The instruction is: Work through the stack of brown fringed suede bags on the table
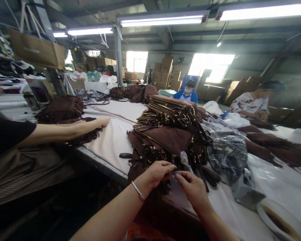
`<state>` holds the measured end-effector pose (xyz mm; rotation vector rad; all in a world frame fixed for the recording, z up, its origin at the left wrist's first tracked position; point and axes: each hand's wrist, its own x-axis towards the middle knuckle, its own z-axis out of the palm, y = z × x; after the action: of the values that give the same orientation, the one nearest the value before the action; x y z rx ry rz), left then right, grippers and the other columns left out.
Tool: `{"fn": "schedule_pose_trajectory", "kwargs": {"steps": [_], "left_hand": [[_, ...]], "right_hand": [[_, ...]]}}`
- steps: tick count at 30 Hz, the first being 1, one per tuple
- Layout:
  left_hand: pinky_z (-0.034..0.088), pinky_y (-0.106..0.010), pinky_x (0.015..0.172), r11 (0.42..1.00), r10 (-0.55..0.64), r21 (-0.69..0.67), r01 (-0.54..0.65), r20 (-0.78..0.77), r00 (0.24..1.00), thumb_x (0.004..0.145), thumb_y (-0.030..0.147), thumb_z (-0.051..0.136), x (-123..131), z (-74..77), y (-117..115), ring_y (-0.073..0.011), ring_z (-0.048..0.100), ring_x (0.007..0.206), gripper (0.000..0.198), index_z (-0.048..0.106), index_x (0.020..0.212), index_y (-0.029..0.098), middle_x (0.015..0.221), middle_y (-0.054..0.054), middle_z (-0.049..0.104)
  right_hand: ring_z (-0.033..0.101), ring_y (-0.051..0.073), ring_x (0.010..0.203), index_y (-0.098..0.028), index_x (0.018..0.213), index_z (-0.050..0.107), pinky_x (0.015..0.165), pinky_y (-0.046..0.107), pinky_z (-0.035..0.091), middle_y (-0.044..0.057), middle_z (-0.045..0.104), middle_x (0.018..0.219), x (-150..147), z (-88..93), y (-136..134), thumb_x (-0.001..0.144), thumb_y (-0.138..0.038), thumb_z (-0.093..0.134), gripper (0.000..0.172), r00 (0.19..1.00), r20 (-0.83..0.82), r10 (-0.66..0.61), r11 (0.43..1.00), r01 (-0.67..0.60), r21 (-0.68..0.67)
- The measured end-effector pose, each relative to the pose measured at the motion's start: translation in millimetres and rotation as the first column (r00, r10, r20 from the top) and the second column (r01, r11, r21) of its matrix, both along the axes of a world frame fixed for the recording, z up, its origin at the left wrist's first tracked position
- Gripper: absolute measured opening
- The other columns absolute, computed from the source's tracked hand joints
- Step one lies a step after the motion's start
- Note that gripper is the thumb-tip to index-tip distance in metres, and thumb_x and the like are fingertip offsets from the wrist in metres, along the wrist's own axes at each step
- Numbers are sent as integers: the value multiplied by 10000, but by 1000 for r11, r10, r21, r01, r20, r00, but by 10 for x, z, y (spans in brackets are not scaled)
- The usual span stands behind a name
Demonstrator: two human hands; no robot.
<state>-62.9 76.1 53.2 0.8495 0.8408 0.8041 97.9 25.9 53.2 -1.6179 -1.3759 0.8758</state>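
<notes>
My left hand (162, 172), with a silver bracelet at the wrist, is closed in a pinch on the end of a dark brown strap (174, 161). Close beside it, my right hand (192, 185) pinches a small clear plastic piece (174, 179), its outline hard to make out. Both hands meet at the front of a tall stack of brown pouches (168, 137) with gold zippers, clasps and tassels. A clear-wrapped strap end (184, 158) sticks up just above my fingers. The lower part of the strap is hidden behind my hands.
A co-worker's arm (65, 130) reaches over the white tabletop (112, 134) at left, beside more brown pouches (62, 108). To the right are a crumpled clear plastic bag (228, 154), a tape dispenser (248, 192) and a tape roll (281, 217). Other people sit across the table.
</notes>
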Motion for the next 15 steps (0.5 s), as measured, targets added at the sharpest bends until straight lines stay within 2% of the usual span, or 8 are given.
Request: {"fn": "schedule_pose_trajectory", "kwargs": {"steps": [4,8,11,15], "left_hand": [[473,-275,668,999,-1,-51,3,43,999,646,491,772,-78,-35,-52,-118,594,686,455,627,920,157,794,-16,610],[471,-264,654,997,-17,-77,18,21,1000,615,444,800,-139,-103,-155,-120,586,701,460,635,921,142,809,-33,622],[461,-255,626,999,21,-38,-23,-61,998,606,428,804,-121,-107,-208,-108,557,662,417,653,860,134,769,-21,615],[430,-236,581,992,118,72,-107,-183,976,678,428,737,-54,-54,-185,-111,560,611,337,673,814,127,716,-33,642]], "right_hand": [[689,244,772,-193,871,745,706,312,515,47,761,803,-13,-90,108,702,-494,670,353,999,-22,-36,999,36,-8],[687,244,757,-193,887,744,667,306,511,44,758,783,-36,-143,138,695,-513,665,382,998,-30,-57,998,56,-34],[684,240,750,-190,885,743,658,299,511,41,754,780,-50,-142,126,699,-530,658,397,996,-62,-62,997,60,-39],[677,228,747,-190,907,738,643,287,514,39,746,792,-56,-146,108,706,-542,657,413,988,-137,-65,997,60,-46]]}}
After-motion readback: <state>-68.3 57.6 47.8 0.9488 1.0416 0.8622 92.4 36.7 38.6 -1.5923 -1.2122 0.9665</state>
